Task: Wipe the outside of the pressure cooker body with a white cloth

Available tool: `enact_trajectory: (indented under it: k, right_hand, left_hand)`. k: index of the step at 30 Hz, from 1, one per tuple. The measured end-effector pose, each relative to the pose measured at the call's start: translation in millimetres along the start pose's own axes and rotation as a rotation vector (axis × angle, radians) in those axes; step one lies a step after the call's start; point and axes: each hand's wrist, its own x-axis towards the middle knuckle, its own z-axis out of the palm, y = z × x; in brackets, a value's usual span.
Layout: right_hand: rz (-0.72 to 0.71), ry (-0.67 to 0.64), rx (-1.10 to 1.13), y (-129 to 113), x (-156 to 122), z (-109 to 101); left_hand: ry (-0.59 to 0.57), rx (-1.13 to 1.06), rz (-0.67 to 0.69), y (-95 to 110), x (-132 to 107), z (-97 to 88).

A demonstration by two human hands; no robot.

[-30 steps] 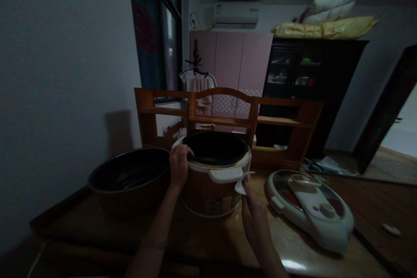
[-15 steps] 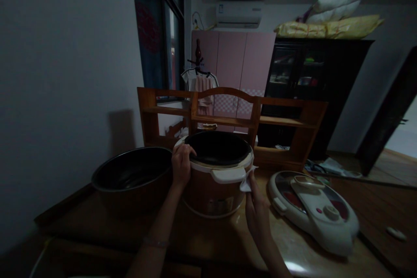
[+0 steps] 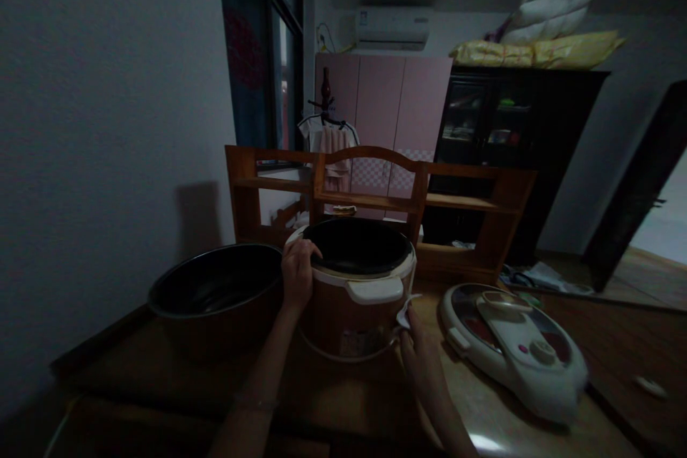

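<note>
A brown electric cooker body [image 3: 335,318] with a white rim and a white side handle [image 3: 376,290] stands upright on the wooden desk, its dark inside exposed. My left hand [image 3: 298,273] is closed over the cooker's left rim, fingers curled to the inner edge. Low on the right side, my right hand [image 3: 416,343] pinches a white tissue [image 3: 404,313] against or close beside the cooker wall. To the left sits a wide black inner pot [image 3: 215,308], close to my left forearm. The cooker's white lid [image 3: 515,351] lies on the desk to the right.
A low wooden shelf rack [image 3: 370,197] stands right behind the cooker at the desk's back. The wall [image 3: 118,157] borders the left side. Beyond are a pink wardrobe [image 3: 378,100] and a dark cabinet [image 3: 552,129]. A small white object [image 3: 651,386] lies far right.
My right hand has moved down the cooker's right side with the tissue, from near the handle to lower on the wall. My left hand keeps its hold on the rim.
</note>
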Motion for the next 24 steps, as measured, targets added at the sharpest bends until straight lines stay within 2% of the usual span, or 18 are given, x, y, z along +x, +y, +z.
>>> enact_trajectory:
  k: [4,9,24]
  right_hand:
    - [0.001,-0.012,-0.030,11,-1,3]
    - [0.006,-0.050,0.010,13,-5,5]
    - [0.045,-0.128,-0.006,2,-9,-3]
  left_hand:
    - [-0.006,0.006,-0.016,0,0,-0.1]
    - [-0.003,-0.005,-0.015,0,0,0.0]
    - [0.008,-0.005,-0.021,0,0,0.7]
